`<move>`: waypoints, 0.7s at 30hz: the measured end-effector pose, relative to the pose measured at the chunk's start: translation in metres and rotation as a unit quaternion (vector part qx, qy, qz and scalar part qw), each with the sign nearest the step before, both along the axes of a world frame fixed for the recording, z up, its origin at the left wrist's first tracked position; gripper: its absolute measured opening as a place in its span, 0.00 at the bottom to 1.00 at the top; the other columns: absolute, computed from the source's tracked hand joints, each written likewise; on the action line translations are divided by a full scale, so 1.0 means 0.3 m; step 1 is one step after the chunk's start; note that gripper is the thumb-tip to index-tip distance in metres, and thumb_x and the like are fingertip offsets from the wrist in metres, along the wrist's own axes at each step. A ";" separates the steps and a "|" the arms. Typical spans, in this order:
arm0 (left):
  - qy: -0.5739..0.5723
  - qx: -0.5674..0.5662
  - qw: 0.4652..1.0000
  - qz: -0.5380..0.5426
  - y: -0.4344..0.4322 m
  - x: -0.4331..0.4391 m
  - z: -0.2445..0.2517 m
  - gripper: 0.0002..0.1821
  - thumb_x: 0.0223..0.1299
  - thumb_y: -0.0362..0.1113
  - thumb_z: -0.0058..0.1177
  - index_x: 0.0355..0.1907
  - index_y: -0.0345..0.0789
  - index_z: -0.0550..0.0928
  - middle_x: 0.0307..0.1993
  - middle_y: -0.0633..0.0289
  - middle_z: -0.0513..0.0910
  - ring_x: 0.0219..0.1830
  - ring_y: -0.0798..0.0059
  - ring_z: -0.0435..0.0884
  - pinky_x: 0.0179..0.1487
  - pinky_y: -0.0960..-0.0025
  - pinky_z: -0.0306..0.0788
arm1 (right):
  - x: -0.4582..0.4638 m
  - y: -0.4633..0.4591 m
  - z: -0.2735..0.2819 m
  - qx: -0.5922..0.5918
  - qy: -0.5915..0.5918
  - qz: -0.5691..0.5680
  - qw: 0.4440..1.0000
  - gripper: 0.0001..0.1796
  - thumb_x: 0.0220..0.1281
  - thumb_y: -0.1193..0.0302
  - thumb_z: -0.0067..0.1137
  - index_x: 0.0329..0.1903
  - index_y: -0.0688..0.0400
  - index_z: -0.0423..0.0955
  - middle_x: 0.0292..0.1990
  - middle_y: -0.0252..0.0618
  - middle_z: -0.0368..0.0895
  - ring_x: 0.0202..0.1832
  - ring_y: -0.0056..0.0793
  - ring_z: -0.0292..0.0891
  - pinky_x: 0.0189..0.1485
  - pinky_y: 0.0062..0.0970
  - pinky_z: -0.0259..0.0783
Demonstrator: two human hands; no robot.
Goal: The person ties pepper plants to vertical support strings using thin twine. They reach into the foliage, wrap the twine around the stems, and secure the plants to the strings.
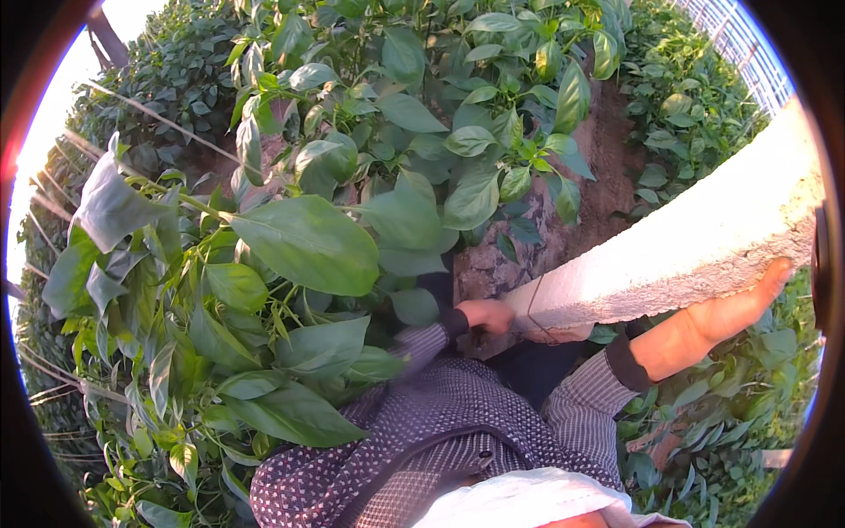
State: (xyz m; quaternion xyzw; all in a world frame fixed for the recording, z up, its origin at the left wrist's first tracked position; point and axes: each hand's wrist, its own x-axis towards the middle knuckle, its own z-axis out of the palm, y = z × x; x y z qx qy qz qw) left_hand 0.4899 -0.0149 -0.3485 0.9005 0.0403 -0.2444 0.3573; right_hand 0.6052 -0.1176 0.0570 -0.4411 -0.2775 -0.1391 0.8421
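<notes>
A pale, rough-surfaced post [667, 247], seemingly concrete, slants from the upper right down toward my lap. My right hand [733, 310] lies along its lower side, its fingertips reaching up the rough face. Low on the post, a thin dark wire [536, 297] is looped around it. My left hand [487, 315], fingers curled, is at the post's low end, close to the wire; whether it pinches anything is hidden. Beside my left arm, a leafy pepper plant [304, 244] leans in, its broad leaves partly covering the sleeve.
More pepper plants [472, 138] grow ahead, with another row [686, 119] to the right. Bare soil [601, 165] runs between them. Taut strings [165, 122] cross the left side. Leaves [719, 396] crowd below my right arm. A ribbed frame [739, 39] shows at the upper right.
</notes>
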 end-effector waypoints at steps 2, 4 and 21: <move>-0.034 0.000 0.999 0.008 0.062 0.013 0.145 0.18 0.64 0.43 0.56 0.46 0.33 0.90 0.42 0.47 0.90 0.45 0.50 0.90 0.49 0.53 0.81 | -0.058 0.030 0.017 -0.004 -0.005 0.028 1.000 0.47 0.74 0.42 0.57 0.81 0.62 0.59 0.79 0.48 0.62 0.77 0.44 0.62 0.79 0.44 0.59; -0.089 -0.035 0.995 0.016 0.113 -0.043 0.305 0.18 0.65 0.43 0.56 0.46 0.33 0.90 0.42 0.46 0.90 0.45 0.50 0.90 0.50 0.52 0.81 | 0.007 -0.006 -0.005 -0.015 0.008 0.026 1.000 0.48 0.74 0.42 0.57 0.81 0.63 0.60 0.78 0.48 0.64 0.76 0.44 0.64 0.78 0.44 0.60; -0.488 -0.249 0.715 0.433 0.601 -0.421 1.006 0.12 0.79 0.36 0.53 0.53 0.30 0.83 0.40 0.56 0.89 0.38 0.74 0.88 0.44 0.70 0.81 | -0.367 0.293 -0.043 0.151 -0.182 0.108 0.966 0.12 0.69 0.80 0.61 0.52 0.72 0.77 0.38 0.51 0.85 0.36 0.33 0.83 0.44 0.29 0.83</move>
